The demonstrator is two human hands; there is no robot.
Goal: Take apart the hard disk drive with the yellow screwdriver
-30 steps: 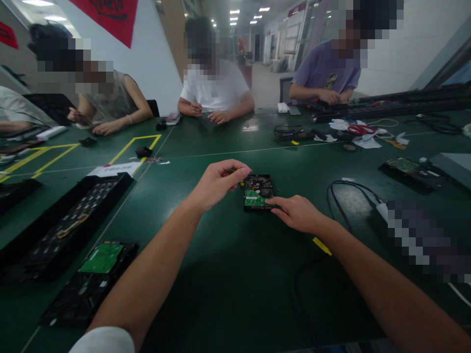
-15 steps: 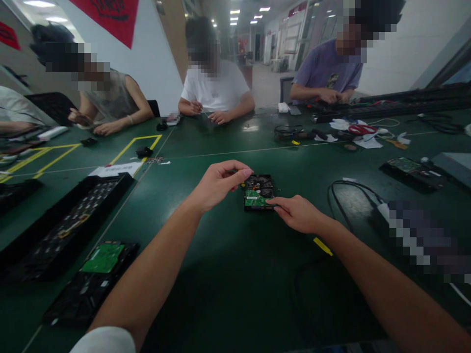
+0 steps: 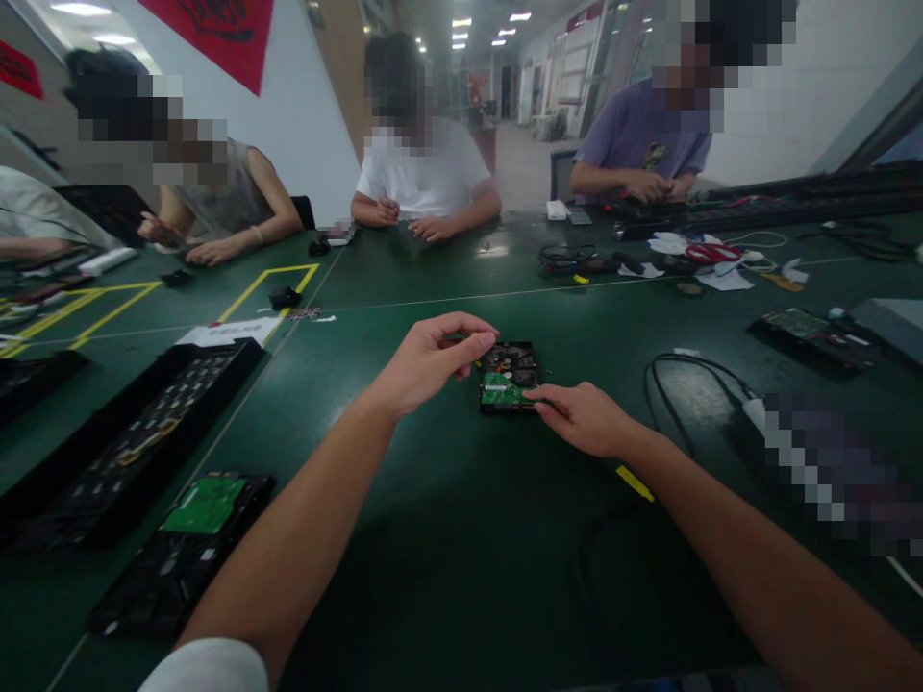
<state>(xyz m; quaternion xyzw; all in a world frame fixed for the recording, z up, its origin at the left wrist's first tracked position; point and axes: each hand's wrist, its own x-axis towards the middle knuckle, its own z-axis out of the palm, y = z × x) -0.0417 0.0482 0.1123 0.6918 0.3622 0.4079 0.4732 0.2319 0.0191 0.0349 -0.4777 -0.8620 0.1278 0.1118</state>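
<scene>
A hard drive (image 3: 513, 358) with a green circuit board (image 3: 505, 387) at its near end lies on the green table, board side up. At its far left corner is my left hand (image 3: 439, 360), thumb and fingertips pinched together; whatever they hold is hidden or too small to name. A small yellow spot shows beneath those fingers. My right hand (image 3: 587, 415) grips the near right corner of the drive, the index finger resting on the board and the thumb by the side edge.
To the left are another drive with a green board (image 3: 206, 505) and a long black tray (image 3: 137, 432). A black cable (image 3: 649, 384) and a power strip (image 3: 793, 461) lie at right, with another drive (image 3: 808, 336) beyond. Several people sit across the table.
Both hands and the drive hold nearly the same places. The whole view has shifted very slightly.
</scene>
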